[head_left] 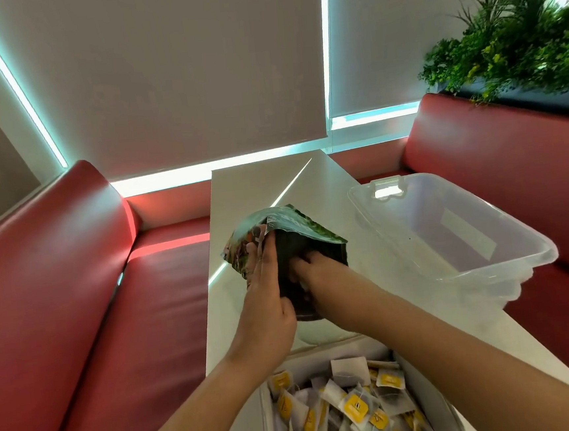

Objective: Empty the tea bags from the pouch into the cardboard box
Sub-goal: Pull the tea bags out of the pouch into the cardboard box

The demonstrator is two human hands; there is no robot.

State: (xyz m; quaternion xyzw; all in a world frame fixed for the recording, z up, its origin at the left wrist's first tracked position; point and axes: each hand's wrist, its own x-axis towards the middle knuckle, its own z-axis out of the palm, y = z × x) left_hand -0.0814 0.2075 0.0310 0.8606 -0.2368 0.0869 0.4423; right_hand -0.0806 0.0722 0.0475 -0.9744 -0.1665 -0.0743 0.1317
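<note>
A printed foil pouch (pixel 289 227) is held up above the white table (pixel 233 192), its dark mouth facing me. My left hand (pixel 266 296) grips the pouch's left edge. My right hand (pixel 310 271) reaches into the opening, fingers hidden inside; whether they hold anything I cannot tell. Below my forearms, at the near edge, the cardboard box (pixel 426 399) holds several white tea bags (pixel 355 408) with yellow tags.
A clear plastic tub (pixel 467 233) sits tilted at the table's right edge, partly over the red bench (pixel 512 161). Another red bench (pixel 76 285) runs along the left. Green plants (pixel 515 37) stand behind the right backrest.
</note>
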